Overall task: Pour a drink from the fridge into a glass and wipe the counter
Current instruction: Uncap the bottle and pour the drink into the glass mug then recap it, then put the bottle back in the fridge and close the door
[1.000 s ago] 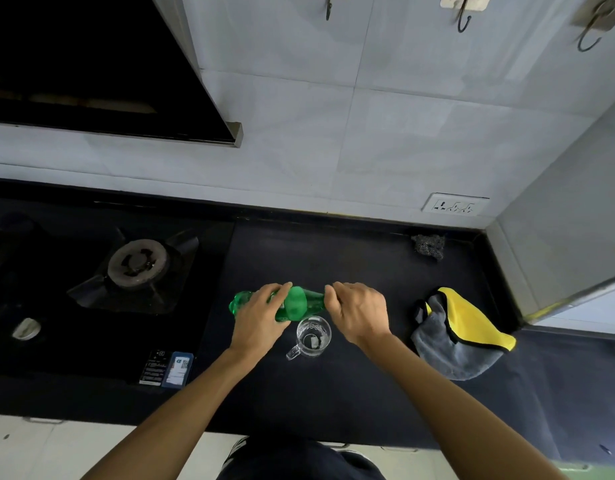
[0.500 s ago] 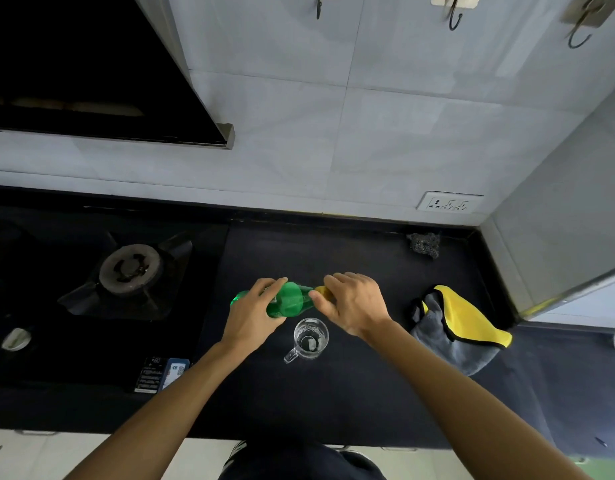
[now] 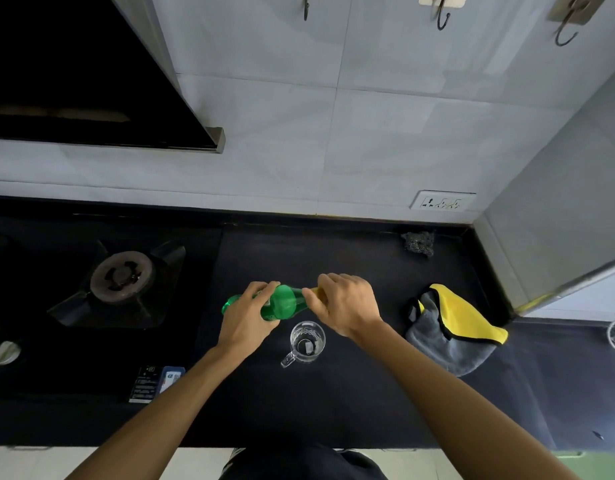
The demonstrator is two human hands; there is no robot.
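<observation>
Right hand [image 3: 344, 306] has shifted, baring a yellow cap [image 3: 318, 291] it seemingly pinches; left hand [image 3: 247, 322] fingers [image 3: 261, 289] wrap the green bottle [image 3: 286, 303].

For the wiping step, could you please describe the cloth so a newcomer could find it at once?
On the black counter, look to the right end by the grey side wall. The cloth lies crumpled there, right of the glass mug. Unlike the small dark scrubber behind it, it is yellow and grey.
</observation>
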